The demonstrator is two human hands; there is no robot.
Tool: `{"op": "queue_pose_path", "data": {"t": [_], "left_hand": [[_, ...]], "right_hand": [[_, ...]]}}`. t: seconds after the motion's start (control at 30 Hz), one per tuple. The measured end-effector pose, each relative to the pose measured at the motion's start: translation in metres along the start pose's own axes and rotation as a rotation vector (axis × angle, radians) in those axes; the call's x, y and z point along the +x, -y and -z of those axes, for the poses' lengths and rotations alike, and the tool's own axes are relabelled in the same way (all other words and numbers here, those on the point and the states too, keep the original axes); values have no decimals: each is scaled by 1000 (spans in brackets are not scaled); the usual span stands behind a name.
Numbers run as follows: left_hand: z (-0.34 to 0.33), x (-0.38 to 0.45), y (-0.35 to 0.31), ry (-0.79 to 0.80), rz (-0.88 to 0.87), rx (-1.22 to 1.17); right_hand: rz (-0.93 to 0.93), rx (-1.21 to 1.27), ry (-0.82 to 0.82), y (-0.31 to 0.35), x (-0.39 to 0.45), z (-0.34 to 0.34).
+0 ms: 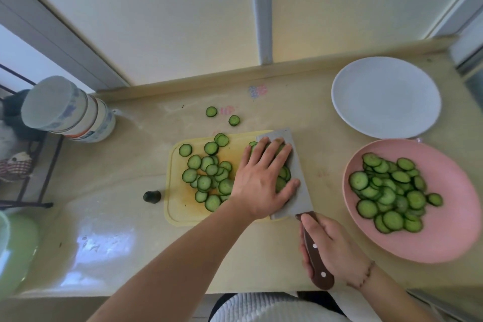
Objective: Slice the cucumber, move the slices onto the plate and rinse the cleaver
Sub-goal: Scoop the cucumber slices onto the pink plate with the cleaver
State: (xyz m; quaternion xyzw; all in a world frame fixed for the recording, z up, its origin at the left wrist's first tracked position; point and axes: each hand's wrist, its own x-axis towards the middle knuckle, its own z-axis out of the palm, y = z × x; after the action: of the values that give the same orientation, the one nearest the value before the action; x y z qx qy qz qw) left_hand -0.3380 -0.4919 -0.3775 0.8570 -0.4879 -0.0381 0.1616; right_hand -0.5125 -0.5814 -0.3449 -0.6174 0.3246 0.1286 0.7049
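Stretching across the whole scene: a pale yellow counter, running up to a raised lip along the far wall.

Sitting at the right, overhanging toward the near edge: a pink plate, carrying a heap of cucumber slices. Lying just beyond it, at the far right and touching or nearly touching its rim: a white plate, bare.

Lying in the middle: a yellow cutting board, holding a loose scatter of slices over its left and centre.

Resting flat on the board's right side, blade pointing far and handle pointing near: a cleaver, carrying several slices on its broad face.

Pressing down on those slices: the left hand, reaching in from the near left with fingers straight and slightly spread, fingertips lying on the blade.

Gripping the cleaver's brown riveted handle: the right hand, fingers curled round the wood, a thin bracelet showing at the wrist.

Standing at the far left: a stack of bowls, patterned in blue, leaning over in the wide-angle view. Beside it, further left: a black wire rack.

Showing at the near left edge: a green dish, cut off by the frame.

Lying apart on the counter, beyond the board: two stray slices.

Sitting just left of the board: a dark cucumber end.
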Motion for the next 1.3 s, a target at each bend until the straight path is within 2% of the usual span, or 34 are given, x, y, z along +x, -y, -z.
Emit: {"op": "queue_pose_path", "data": {"t": [0.23,0.5,0.63,0.77,0.97,1.17,1.3], "left_hand": [[-2,19,-45,-30,-38,-21],[-43,65,-160,35,-231,-111],[-65,70,-194,92,-274,-102],[-73,67,-205,165,-265,-71],[-82,61,-208,180,-319,-16],[-88,58,-210,74,-339,-44],[-90,59,-211,61,-324,-46]], "right_hand": [[23,5,-21,-4,-23,42],[54,42,-264,-32,-85,128],[43,46,-339,-55,-99,152],[47,33,-361,-68,-103,160],[29,77,-351,-73,-105,165],[22,70,-359,-74,-110,169],[-12,92,-387,-80,-122,179]]}}
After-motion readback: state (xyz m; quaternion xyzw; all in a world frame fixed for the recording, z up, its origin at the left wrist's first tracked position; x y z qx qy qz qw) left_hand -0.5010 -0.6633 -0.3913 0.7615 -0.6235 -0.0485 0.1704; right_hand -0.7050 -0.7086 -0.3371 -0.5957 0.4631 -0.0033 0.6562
